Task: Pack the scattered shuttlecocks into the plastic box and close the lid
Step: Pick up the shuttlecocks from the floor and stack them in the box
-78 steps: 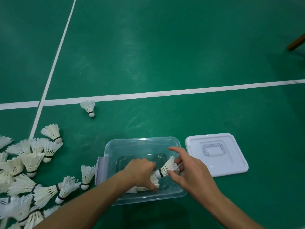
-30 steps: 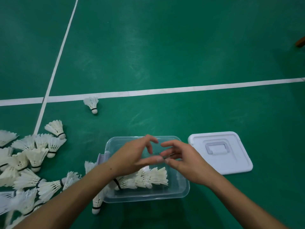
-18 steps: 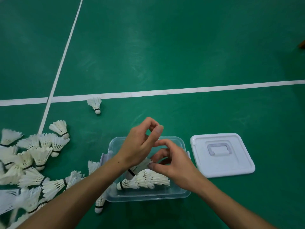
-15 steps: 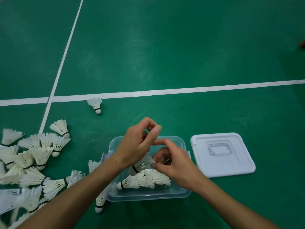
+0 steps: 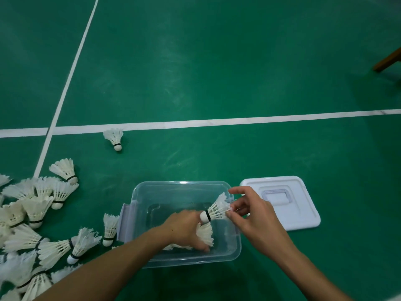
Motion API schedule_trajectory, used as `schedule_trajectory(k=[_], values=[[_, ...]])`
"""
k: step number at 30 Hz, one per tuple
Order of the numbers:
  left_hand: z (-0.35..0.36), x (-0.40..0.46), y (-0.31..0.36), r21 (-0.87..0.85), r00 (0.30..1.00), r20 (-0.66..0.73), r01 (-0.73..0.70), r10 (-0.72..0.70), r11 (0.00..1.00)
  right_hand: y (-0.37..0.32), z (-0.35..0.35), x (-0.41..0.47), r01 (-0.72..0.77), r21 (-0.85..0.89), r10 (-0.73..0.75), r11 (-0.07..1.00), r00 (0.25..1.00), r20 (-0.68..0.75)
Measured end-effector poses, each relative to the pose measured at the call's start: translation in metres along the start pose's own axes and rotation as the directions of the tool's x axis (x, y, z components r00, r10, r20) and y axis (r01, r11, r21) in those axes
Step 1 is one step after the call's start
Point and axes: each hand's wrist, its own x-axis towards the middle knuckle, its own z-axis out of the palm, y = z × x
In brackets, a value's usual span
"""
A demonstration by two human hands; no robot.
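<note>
The right hand (image 5: 252, 216) pinches a shuttlecock (image 5: 216, 210) by its feather skirt between thumb and fingertips, the other fingers loosely curled. This shuttlecock lies almost level, its long axis running across the box, cork pointing toward the left hand and feathers fanned toward the right palm. It hangs over the right half of the clear plastic box (image 5: 236, 250), above the floor of it. The left hand (image 5: 186, 230) reaches down inside the box, fingers bent round white shuttlecocks already in the box (image 5: 205, 234), whose feather end flares out just below the held one's cork; how tightly it grips them cannot be told. Both forearms enter from the near edge. Just beyond the right hand, the white lid (image 5: 301, 205) lies flat on the green court floor (image 5: 217, 72), handle recess up, beside the box. Past the left forearm a heap of loose shuttlecocks (image 5: 32, 213) lies scattered, and farther off a single shuttlecock (image 5: 114, 137) lies near the white line (image 5: 238, 122), cork toward the person.
</note>
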Motion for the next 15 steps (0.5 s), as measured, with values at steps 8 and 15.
schedule_trajectory(k=[8,15], values=[[0.003,-0.005,-0.017,-0.086,0.997,-0.074,-0.021,0.014,0.996,-0.004,0.000,-0.005,0.032,-0.073,-0.034,0.997,0.999,-0.032],[-0.013,-0.035,-0.031,-0.277,0.979,-0.198,-0.108,0.053,0.955,-0.007,0.009,-0.009,0.110,-0.182,-0.111,0.977,0.994,0.001]])
